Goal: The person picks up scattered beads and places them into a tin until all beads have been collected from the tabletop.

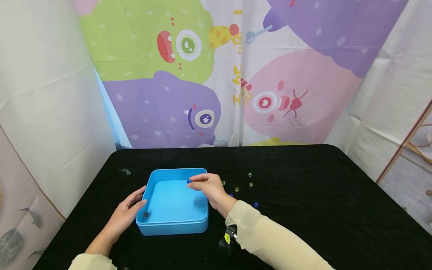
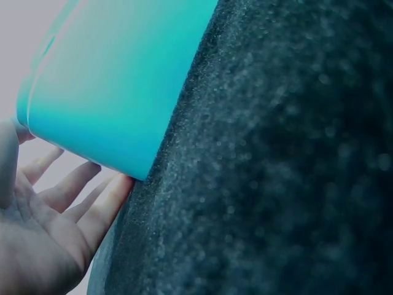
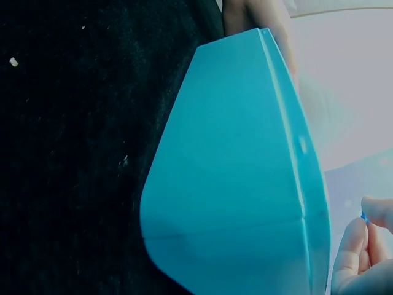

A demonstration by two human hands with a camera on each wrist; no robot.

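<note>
In the head view a light-blue rectangular box (image 1: 172, 227) stands on the black table. My right hand (image 1: 210, 187) is over its right part and pinches a blue marble (image 1: 189, 181) between thumb and fingertips. The right wrist view shows the same pinch, with only a sliver of the marble (image 3: 363, 216) showing. My left hand (image 1: 125, 213) rests against the box's left side, its fingers (image 2: 101, 212) fairly straight along the outer wall and its thumb at the rim. Inside the box, near the front left corner, lies one small dark marble (image 1: 146, 214).
Right of the box several loose marbles lie on the black table (image 1: 303, 221), among them a greenish marble (image 1: 251, 184), a yellowish marble (image 1: 236, 189) and a blue marble (image 1: 255, 204). A cartoon-print curtain (image 1: 182, 105) hangs behind the table.
</note>
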